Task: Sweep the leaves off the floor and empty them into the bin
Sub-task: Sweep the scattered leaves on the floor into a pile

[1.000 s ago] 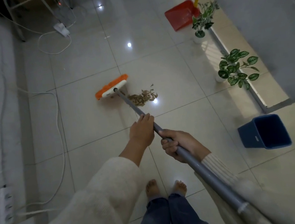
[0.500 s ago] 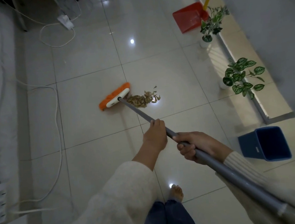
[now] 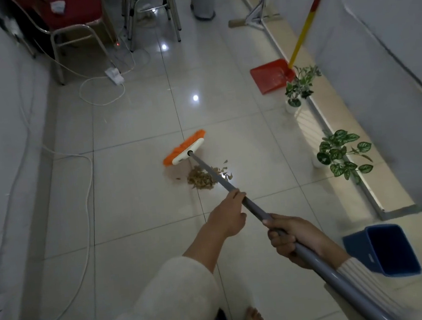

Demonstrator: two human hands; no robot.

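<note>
- Glossy pale tiled floor (image 3: 135,194), super shiny, with the ceiling lights showing up on it as little white dots.
- Long broom (image 3: 185,148) with fuzzy orange bristles, a white plastic head and a smooth grey pole. The head sits just past the leaves and the pole runs right over them.
- Small heap of dry, crumpled brown leaves (image 3: 203,179) roughly mid-floor, with a few loose bits scattered off its right edge.
- Left hand (image 3: 226,216) is the forward one. Its fingers (image 3: 236,193) are curled over the pole, and a fluffy cream sleeve (image 3: 178,295) is behind it.
- Right hand (image 3: 292,240) grips the pole closer to the body, fingers (image 3: 279,240) wrapped snug round it.
- Rectangular blue plastic bin (image 3: 359,250) is on the floor off to the right, near the end of the beige ledge (image 3: 384,187) and well apart from the leaves. The inside is too dark to tell what's in it.
- Flat red plastic dustpan (image 3: 269,77) with a yellow-and-red stick handle is further up by the ledge. It's just beside a small leafy plant in a white pot (image 3: 299,89).
- A bigger-leaved green plant (image 3: 341,155) sits by the ledge, between that one and the bin.
- Room-wise there's a broad strip of tile between the left wall and the ledge.
- A white cable (image 3: 88,200) snakes along the left side.
- A white power strip (image 3: 114,75) and some metal-legged chairs (image 3: 76,30) crowd the far end.
</note>
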